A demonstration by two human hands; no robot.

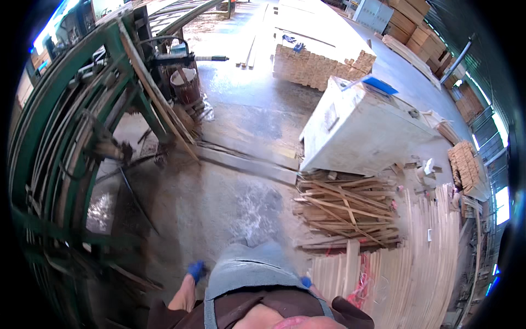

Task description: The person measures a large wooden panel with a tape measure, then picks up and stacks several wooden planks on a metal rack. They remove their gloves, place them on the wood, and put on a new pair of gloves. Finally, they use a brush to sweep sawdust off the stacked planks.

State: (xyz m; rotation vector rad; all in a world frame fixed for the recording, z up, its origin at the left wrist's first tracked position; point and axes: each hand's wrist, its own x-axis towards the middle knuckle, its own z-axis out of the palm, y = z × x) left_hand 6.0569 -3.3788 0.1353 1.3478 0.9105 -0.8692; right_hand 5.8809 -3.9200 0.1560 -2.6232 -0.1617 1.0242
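Note:
My left hand (196,270), in a blue glove, hangs beside my grey apron (246,268). Its fingers are too small and blurred to read, and no object shows in it. On the other side of the apron, only a bit of my right hand (306,281) shows, also gloved in blue; its fingers are hidden. Closest to the right hand are long pale wood strips (329,271) lying side by side, with red twine (360,285) among them. Beyond these lies a loose heap of thin wood offcuts (350,211).
A green machine frame (66,208) stands along the left. Ahead, a metal strip (246,166) crosses the concrete floor. A white cabinet (361,137) with a blue clipboard (378,85) stands ahead right. Behind it is a large lumber stack (320,66). A bucket (185,85) sits by the machine.

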